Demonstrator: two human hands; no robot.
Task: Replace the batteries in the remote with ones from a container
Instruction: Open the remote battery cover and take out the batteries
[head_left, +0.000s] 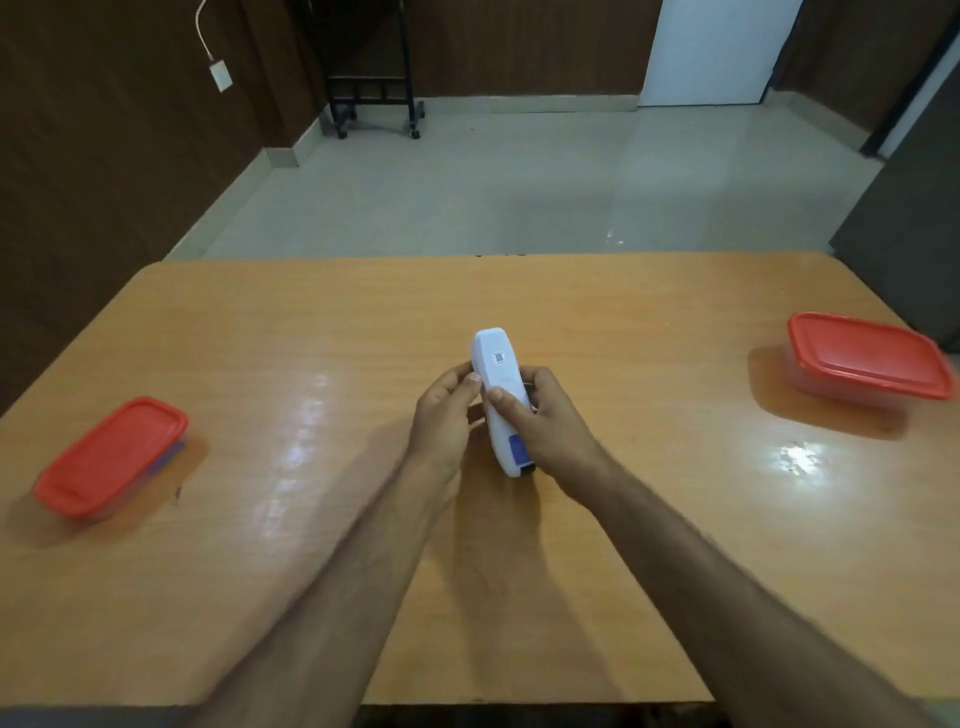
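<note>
A white remote (497, 364) is held back side up over the middle of the wooden table (337, 338), with a small code sticker near its far end and a blue label near its close end. My left hand (444, 415) grips its left edge and my right hand (550, 423) grips its right edge, both thumbs resting on the back cover. A red-lidded clear container (111, 457) sits at the left of the table. A second red-lidded container (867, 358) sits at the far right. Both lids are on. No batteries are visible.
Beyond the table's far edge lies a pale tiled floor (467, 182) with a black wheeled stand (371, 98) by the dark wood-panelled wall. A grey cabinet (904, 218) stands close to the table's far right corner.
</note>
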